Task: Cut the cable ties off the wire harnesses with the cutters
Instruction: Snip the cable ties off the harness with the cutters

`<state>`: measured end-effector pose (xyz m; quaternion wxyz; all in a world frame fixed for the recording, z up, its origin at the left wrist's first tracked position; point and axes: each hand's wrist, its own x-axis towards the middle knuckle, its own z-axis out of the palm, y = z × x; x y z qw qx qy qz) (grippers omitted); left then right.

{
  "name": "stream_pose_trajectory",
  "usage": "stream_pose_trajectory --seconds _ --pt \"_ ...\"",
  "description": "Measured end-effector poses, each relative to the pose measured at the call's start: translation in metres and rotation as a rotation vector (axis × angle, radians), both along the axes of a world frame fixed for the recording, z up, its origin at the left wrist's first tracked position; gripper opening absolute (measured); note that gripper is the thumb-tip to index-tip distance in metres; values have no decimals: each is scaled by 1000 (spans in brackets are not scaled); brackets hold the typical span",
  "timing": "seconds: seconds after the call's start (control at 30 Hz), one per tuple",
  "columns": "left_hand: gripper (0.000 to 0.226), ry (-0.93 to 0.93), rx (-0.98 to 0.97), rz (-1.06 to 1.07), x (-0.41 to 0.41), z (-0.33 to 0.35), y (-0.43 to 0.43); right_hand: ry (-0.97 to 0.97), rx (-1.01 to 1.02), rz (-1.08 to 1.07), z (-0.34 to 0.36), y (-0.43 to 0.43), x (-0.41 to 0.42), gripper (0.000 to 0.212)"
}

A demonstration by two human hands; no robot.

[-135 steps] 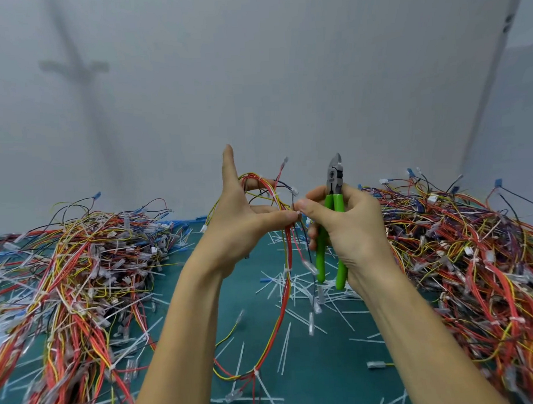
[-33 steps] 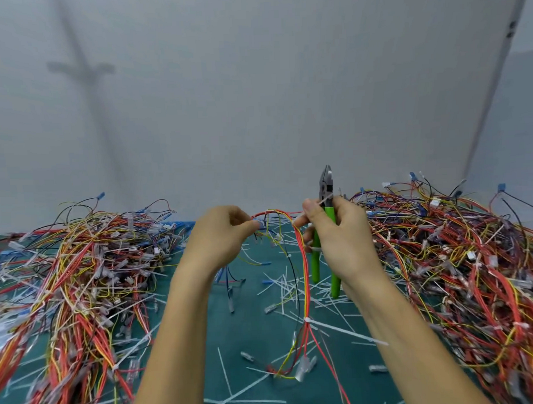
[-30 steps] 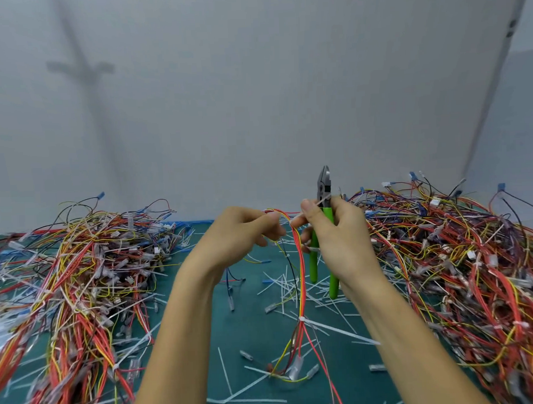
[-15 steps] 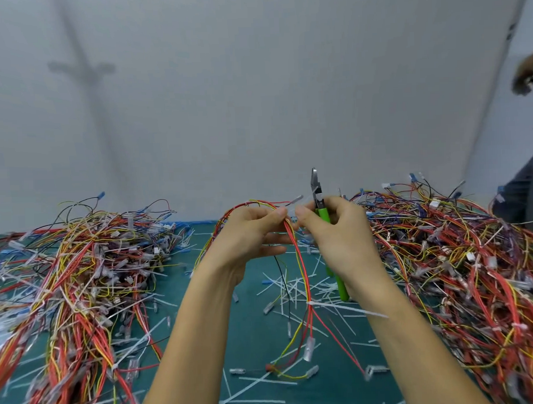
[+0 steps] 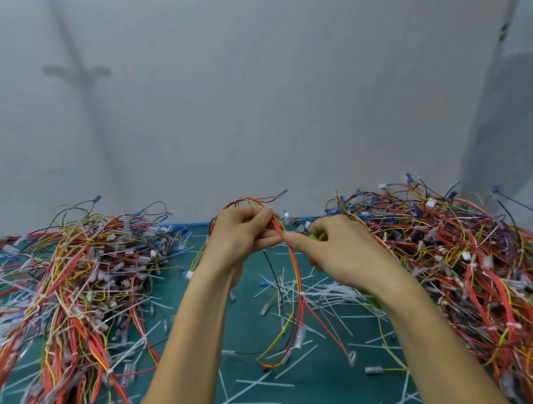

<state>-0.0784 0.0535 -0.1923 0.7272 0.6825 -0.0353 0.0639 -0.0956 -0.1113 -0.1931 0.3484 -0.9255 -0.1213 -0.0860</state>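
**Wire harness (image 5: 298,279) pinched between two hands above the counter (image 5: 311,384)**

At the far left a heap of red, yellow and white harnesses (image 5: 80,284) sprawls over the green counter, back to the grey wall (image 5: 256,111); beside it the left hand (image 5: 242,233) is raised, its grip clenched on the top loop of the harness, thumb and curled fingers pinching the red and yellow wires; from there the harness hangs down towards the counter, with a white cable tie (image 5: 301,294) round it partway down, above a scatter of loose cut ties (image 5: 256,380); just right of the pinch the right hand (image 5: 342,250) touches the wires with its thumb tip, while its grip is closed round the cutters (image 5: 314,237), whose green handle shows between thumb and fingers and again below the wrist; the cutter head is blurred, so whether its blades are apart cannot be told; further right a second, taller heap of harnesses (image 5: 457,255) covers the counter to the frame edge.
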Motion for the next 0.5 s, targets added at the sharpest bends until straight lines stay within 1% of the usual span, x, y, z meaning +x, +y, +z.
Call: stream_pose_trajectory --seconds 0.1,0.2,0.37,0.5 --pt "19 -12 -30 -41 -1 1 0 -1 -21 7 -3 3 0 72" --pt "18 -23 -2 -49 0 1 2 -19 -12 -4 -3 7 1 79" --pt "19 -46 73 -47 1 -1 4 -65 -21 -22 -5 9 1 70" --pt "19 -59 112 -50 0 0 7 -82 -11 -19 -6 10 2 67"
